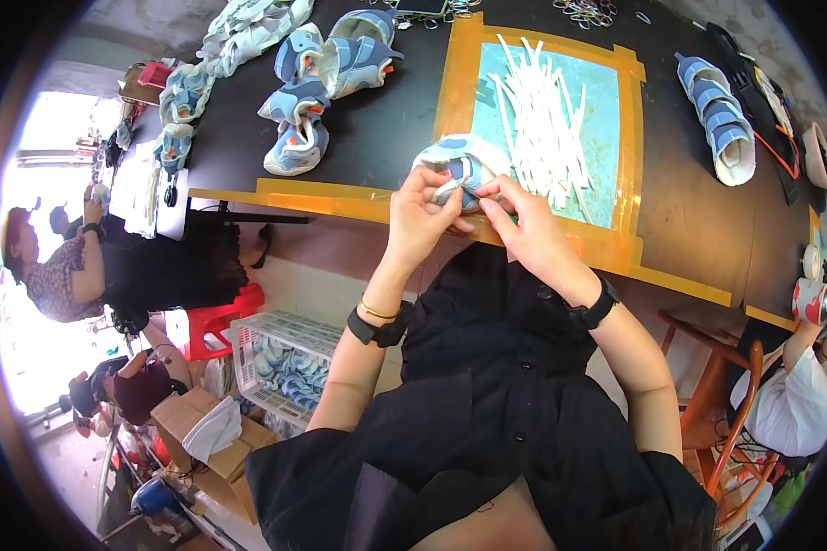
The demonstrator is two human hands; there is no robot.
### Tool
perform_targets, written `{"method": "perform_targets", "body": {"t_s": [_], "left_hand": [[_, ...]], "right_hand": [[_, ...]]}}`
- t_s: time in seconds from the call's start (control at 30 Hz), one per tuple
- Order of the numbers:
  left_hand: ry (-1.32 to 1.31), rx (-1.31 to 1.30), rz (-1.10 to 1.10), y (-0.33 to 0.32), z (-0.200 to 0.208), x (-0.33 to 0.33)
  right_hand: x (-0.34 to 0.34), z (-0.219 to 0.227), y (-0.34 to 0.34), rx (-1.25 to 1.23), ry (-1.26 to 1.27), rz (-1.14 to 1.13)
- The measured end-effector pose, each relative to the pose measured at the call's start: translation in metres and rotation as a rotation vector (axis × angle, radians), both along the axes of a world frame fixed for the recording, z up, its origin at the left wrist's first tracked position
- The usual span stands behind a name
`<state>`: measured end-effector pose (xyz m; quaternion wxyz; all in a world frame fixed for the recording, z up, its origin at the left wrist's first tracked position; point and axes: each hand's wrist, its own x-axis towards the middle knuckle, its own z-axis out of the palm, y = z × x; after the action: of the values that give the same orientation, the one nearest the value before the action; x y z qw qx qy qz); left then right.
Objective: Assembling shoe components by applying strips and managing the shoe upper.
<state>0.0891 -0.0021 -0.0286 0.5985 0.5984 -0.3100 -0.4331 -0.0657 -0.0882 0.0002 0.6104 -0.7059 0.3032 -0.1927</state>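
A small blue-and-white shoe upper (476, 151) is held at the table's front edge, between both my hands. The fingers of my left hand (421, 216) are closed around its near-left side, pinching the fabric. My right hand (530, 225) pinches the upper's right side between thumb and forefinger, close to a blue strap. What lies between the fingertips is too small to make out. Just beyond, a pile of thin white strips (544, 119) rests on a pale blue-green sheet (606, 138) bordered with yellow-brown tape (458, 83).
More blue-and-white shoe uppers (299, 115) sit back left; one strapped upper (719, 119) stands at the right. Below the table, a white crate (285, 335) holds similar pieces beside cardboard boxes (188, 418) and a red stool (220, 321). Other people (73, 266) are at left and far right.
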Motion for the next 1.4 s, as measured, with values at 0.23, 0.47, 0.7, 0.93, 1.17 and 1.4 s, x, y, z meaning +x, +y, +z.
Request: {"method": "perform_targets", "body": {"t_s": [0.23,0.47,0.7,0.93,1.17,1.4], "left_hand": [[-0.011,0.008,-0.006,0.001,0.000,0.000],[-0.105,-0.017,0.016,0.002,-0.004,-0.002],[-0.126,-0.037,-0.021,0.008,-0.014,0.003],[-0.165,-0.076,-0.024,0.011,-0.016,0.005],[-0.320,-0.101,-0.081,0.012,-0.014,0.008],[-0.356,-0.119,-0.069,0.012,-0.016,0.005]], "right_hand": [[0.000,-0.001,-0.003,0.029,0.002,0.020],[0.003,0.001,-0.010,-0.059,0.044,0.067],[0.011,0.011,-0.004,-0.495,0.248,0.211],[0.018,-0.006,0.011,-0.466,0.109,0.077],[0.014,0.004,-0.010,1.009,-0.014,-0.038],[0.021,-0.013,0.006,-0.578,0.114,0.069]]}}
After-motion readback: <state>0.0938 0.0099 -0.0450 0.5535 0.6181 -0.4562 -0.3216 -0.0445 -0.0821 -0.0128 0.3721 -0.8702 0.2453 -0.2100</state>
